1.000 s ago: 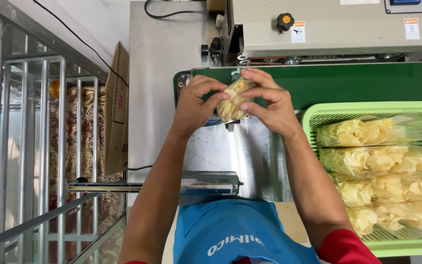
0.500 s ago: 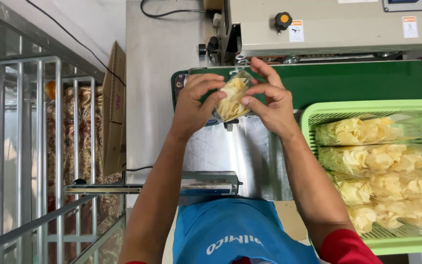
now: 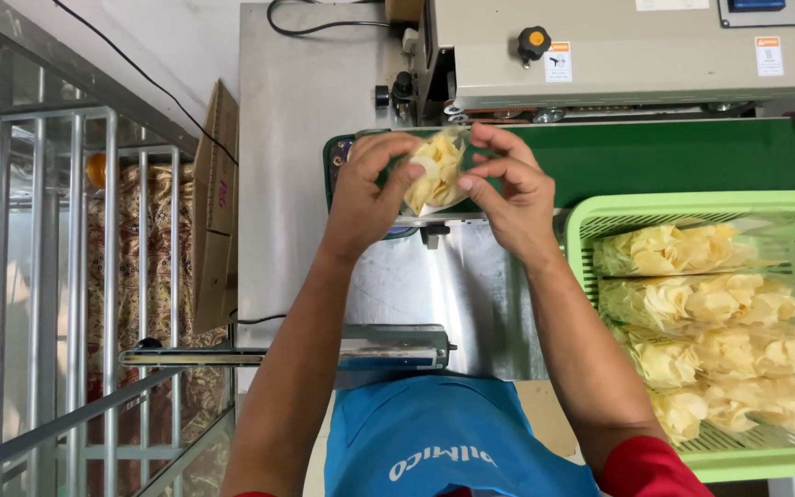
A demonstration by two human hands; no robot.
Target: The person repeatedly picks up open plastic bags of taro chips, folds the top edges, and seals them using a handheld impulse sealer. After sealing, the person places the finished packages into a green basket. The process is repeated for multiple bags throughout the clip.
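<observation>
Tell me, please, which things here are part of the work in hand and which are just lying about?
In use: bag of chips, left hand, right hand, green conveyor belt, sealing machine, green basket of filled bags.
Lying about: cardboard box, metal rack.

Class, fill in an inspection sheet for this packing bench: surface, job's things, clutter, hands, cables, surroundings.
Surface: steel table, bare at left.
Job's things: clear bag of chips at the green conveyor belt of the sealing machine; filled bags in green basket.
Clutter: cardboard leaning at table edge.
Hands: left hand and right hand both grip the bag.
Cables: black cable behind machine.
Surroundings: metal rack at left.
</observation>
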